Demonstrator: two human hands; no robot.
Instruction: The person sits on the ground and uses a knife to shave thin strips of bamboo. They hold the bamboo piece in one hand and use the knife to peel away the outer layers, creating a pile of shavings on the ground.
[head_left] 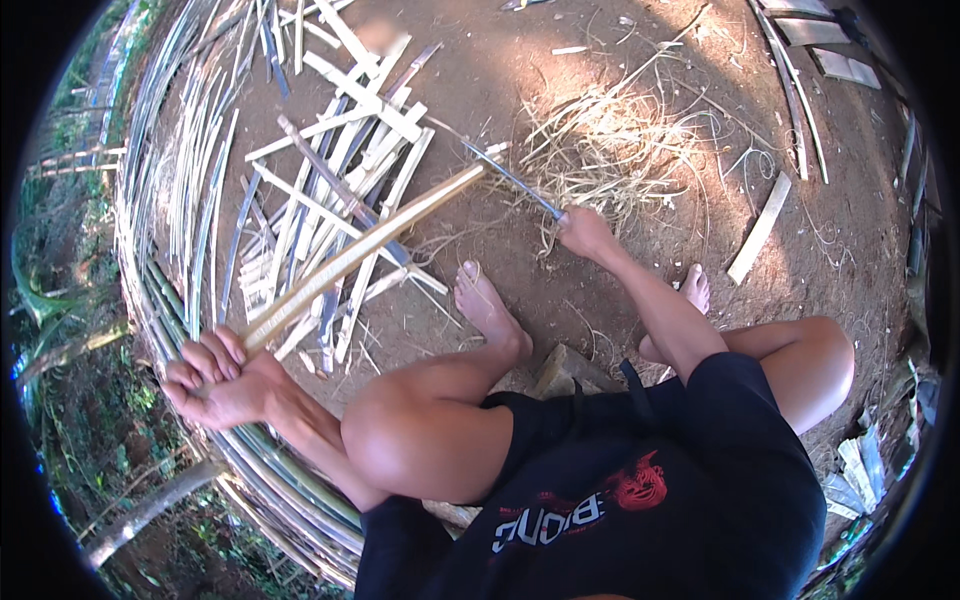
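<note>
A long, pale bamboo strip [365, 248] slants up and away from my left hand [225, 380], whose curled fingers hold its near end. At the right, my right hand [588, 236] is closed round the handle of a knife [520, 185]. Its long thin blade points to the upper left and crosses the far end of the strip. Whether the blade touches or cuts into the strip, I cannot tell. The knife's handle is mostly hidden in my fist. Beneath the held strip lies a loose pile of split bamboo pieces [395, 160].
Thin curly shavings [620, 150] are heaped on the dirt floor beyond my right hand. Long bamboo slats [175, 170] line the left side. A single flat piece [760, 228] lies at the right. My bare feet rest on the ground, near a wooden block [570, 372].
</note>
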